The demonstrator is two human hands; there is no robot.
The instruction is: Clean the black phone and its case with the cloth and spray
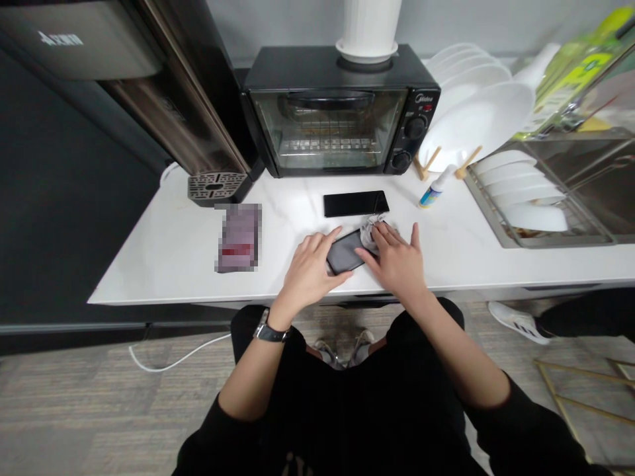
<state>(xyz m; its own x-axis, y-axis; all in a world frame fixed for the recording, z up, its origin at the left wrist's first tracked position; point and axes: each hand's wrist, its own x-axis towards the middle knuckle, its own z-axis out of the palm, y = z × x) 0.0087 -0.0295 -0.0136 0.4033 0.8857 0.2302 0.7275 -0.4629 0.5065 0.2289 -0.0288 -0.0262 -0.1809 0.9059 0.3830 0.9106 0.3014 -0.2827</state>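
A dark smartphone (346,252) lies tilted on the white counter near its front edge. My left hand (310,266) grips its left end, with the thumb along the near side and the fingers at the far side. Under the fingers of my right hand (397,261), a crumpled pale grey cloth or tissue (368,234) is pressed on the phone's right part, which is partly hidden. Just behind lies a second black phone (356,203), flat and untouched. A small white bottle with a blue and yellow label (430,193) stands to the right.
Behind the phones is a black toaster oven (337,129) with a white pot (371,30) on top. A drink dispenser (198,119) and a blurred-out item (241,238) are at left. White plates (476,109) and a sink rack (560,241) are at right. Another person's shoe (518,322) shows below.
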